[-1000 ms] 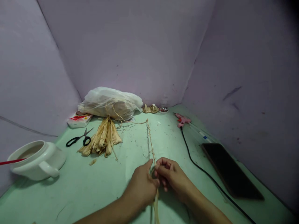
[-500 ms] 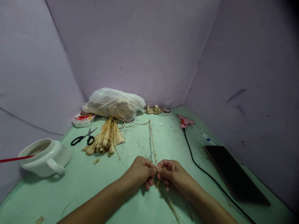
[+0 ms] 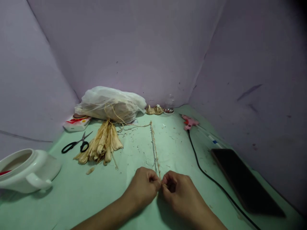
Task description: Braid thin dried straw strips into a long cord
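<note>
A thin braided cord of straw-coloured fibre (image 3: 154, 145) runs straight from a point at the back of the table down to my fingertips. My left hand (image 3: 145, 185) pinches its near end between thumb and forefinger. Right beside it, my right hand (image 3: 178, 191) pinches the same cord, the fingertips of both hands almost touching. The loose strands below are mostly hidden by my hands. From the cord's far end, a thin string leads left toward a bundle of dried husk strips (image 3: 102, 143).
Left of the bundle lie open black-handled scissors (image 3: 76, 143) and a white pot (image 3: 35, 171). A plastic bag (image 3: 112, 103), a tissue pack (image 3: 76, 124), a woven piece (image 3: 154, 110) and a bead dish (image 3: 168, 111) line the back. Rightward are a pink glue gun (image 3: 189, 122) and dark tablet (image 3: 247, 182).
The camera view has shifted a little. Both hands sit slightly lower in view, still pinching the cord; the right hand has turned, and the loose strands that trailed below are now mostly out of sight.
</note>
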A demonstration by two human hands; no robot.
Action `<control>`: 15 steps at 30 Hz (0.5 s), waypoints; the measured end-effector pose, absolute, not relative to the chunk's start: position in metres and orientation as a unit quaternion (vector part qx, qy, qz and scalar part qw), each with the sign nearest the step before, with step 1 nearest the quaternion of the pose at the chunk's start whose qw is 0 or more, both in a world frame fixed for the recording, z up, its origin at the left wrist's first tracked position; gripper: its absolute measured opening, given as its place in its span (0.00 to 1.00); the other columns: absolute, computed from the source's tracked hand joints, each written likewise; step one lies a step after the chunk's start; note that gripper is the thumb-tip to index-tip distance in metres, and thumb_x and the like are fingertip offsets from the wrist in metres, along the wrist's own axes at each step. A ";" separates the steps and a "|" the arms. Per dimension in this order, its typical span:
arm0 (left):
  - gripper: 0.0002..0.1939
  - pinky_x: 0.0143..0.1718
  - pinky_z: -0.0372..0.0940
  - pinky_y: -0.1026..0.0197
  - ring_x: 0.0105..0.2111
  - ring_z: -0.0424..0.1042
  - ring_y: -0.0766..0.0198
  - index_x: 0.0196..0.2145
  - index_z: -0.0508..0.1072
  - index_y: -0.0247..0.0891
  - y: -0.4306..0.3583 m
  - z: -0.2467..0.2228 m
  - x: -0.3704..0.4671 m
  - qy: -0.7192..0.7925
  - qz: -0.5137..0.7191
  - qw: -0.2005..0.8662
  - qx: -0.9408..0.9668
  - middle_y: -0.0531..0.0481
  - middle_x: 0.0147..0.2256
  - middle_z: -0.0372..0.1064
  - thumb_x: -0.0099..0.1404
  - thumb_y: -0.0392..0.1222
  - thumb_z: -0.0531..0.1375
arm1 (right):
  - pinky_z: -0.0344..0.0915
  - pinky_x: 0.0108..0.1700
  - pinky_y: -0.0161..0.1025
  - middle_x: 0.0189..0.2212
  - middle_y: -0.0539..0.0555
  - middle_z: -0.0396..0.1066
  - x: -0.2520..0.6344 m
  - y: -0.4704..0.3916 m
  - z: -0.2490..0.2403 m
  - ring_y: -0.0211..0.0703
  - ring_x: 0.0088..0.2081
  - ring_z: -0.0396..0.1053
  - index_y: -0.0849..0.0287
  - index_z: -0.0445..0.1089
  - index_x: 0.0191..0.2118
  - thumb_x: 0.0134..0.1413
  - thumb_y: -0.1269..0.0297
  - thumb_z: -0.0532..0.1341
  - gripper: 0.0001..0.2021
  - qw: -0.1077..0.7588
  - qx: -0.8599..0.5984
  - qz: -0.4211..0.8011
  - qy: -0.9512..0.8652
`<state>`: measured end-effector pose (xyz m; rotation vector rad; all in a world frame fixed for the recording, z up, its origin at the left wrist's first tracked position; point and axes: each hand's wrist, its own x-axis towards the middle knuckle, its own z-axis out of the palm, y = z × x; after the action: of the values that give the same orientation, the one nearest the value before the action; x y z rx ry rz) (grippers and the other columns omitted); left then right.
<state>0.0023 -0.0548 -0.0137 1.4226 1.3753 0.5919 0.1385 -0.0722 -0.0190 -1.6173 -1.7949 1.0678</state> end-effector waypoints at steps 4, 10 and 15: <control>0.05 0.16 0.49 0.69 0.16 0.55 0.73 0.15 0.65 0.33 -0.057 -0.014 0.007 0.592 0.242 0.539 0.548 0.56 0.13 0.56 0.44 0.33 0.51 | 0.49 0.21 0.29 0.16 0.48 0.62 0.141 -0.077 -0.010 0.31 0.19 0.56 0.60 0.61 0.21 0.41 0.72 0.52 0.04 0.211 -0.598 0.363 -0.682; 0.03 0.08 0.38 0.69 0.07 0.47 0.75 0.14 0.63 0.35 -0.057 -0.005 0.007 0.598 0.234 0.644 0.417 0.58 0.07 0.51 0.42 0.33 0.51 | 0.52 0.25 0.31 0.21 0.51 0.65 0.145 -0.077 0.000 0.34 0.23 0.59 0.60 0.66 0.23 0.46 0.71 0.51 0.08 0.187 -0.517 0.318 -0.772; 0.03 0.07 0.36 0.70 0.07 0.48 0.75 0.15 0.64 0.34 -0.058 0.000 0.003 0.580 0.244 0.677 0.382 0.58 0.08 0.53 0.41 0.34 0.52 | 0.53 0.27 0.32 0.24 0.54 0.67 0.146 -0.076 0.009 0.36 0.24 0.63 0.58 0.71 0.26 0.50 0.69 0.50 0.12 0.153 -0.494 0.321 -0.793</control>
<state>0.0028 -0.0578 -0.0004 0.8586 1.3043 0.5476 0.1464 -0.0762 0.0089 -1.4178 -2.2759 0.9211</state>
